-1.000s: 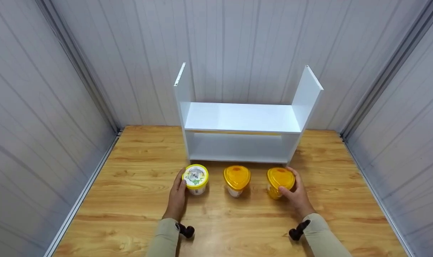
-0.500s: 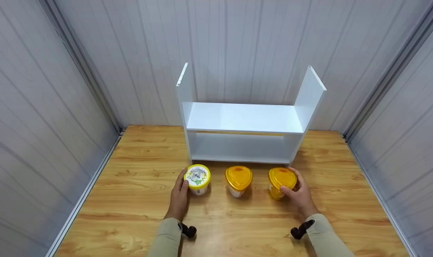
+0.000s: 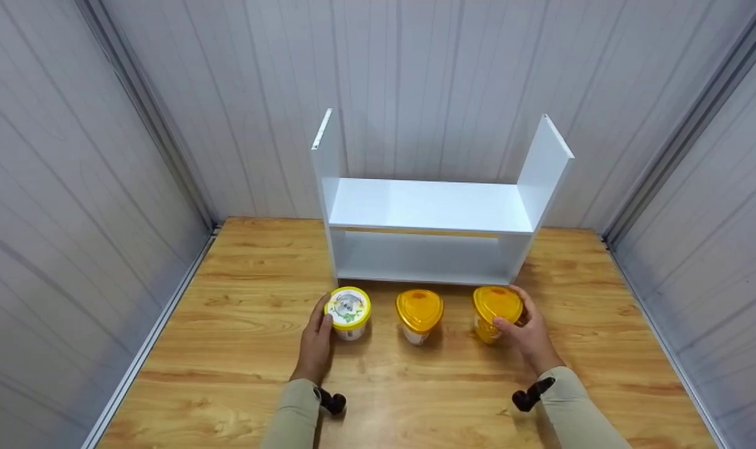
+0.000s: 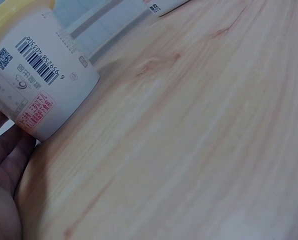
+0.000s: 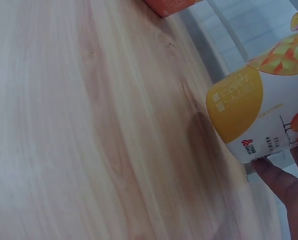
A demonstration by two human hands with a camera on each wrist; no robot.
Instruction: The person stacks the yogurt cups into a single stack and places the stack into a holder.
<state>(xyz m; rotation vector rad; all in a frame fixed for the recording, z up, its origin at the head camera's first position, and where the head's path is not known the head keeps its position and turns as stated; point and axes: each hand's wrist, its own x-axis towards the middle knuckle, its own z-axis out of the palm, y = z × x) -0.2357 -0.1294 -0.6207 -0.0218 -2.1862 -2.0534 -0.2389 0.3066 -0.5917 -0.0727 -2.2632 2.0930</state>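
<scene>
In the head view, my left hand (image 3: 316,343) holds a round white tub (image 3: 348,308) with a yellow-rimmed lid and an animal picture on top. Its fingers curl at the tub's far left side, with the thumb at the near side. Printed barcode and red lettering show on that white tub (image 4: 39,70) in the left wrist view. My right hand (image 3: 533,337) grips an orange-lidded tub (image 3: 497,304), thumb in front and fingers behind. Mango pictures cover this tub (image 5: 269,100) in the right wrist view; its base looks slightly raised. A similar orange-lidded tub (image 3: 419,310) stands untouched between the hands.
A white two-tier shelf (image 3: 430,206) with tall side panels stands just behind the tubs. Everything rests on a wood-grain table (image 3: 409,399), enclosed by pale panel walls (image 3: 440,81) at the back and both sides.
The right hand and its orange-lidded tub have risen or moved slightly toward the shelf. The left hand stays on the white tub. The whole head view has shifted slightly.
</scene>
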